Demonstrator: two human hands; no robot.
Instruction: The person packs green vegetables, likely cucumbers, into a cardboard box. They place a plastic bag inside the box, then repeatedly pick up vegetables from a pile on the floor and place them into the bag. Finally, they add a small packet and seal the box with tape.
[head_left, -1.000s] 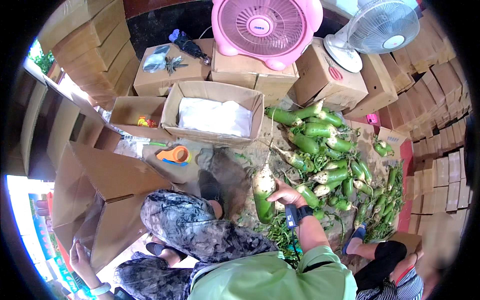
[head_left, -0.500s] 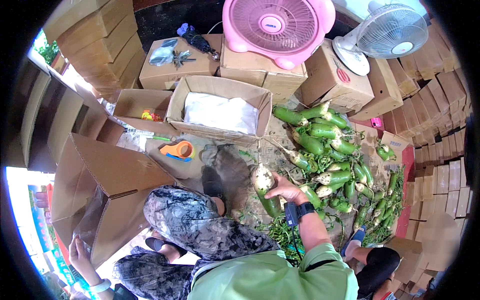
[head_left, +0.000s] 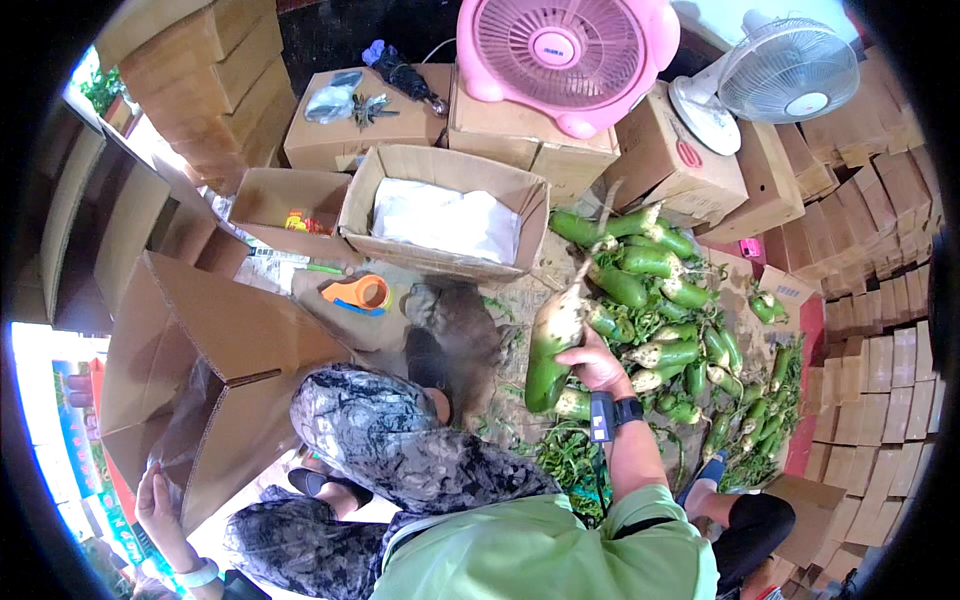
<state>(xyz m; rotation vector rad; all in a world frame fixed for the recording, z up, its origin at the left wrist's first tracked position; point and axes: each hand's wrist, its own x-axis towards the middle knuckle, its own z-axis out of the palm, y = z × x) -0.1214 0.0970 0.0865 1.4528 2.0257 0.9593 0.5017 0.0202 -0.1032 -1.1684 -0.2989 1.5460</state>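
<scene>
My right hand is closed around a large green radish, its thumb lying along the side. The radish stands nearly upright, its dirty white end and long thin root pointing up, the green end down. More green radishes with soil on them lie heaped just to the right of and beyond my hand. Loose green leaves are scattered on the ground below my wrist. A dark wristband with a small cabled device sits on my right wrist. My left hand is out of the picture.
At left, another person's hand touches the edge of an open carton with a plastic liner. Ahead stands a box with white material inside. An orange tape dispenser lies nearby. Behind are a pink fan and a white fan.
My right hand has lifted the radish and moved it slightly right and up in the picture. It looks larger now, and its root reaches over the heap. The view has shifted slightly.
</scene>
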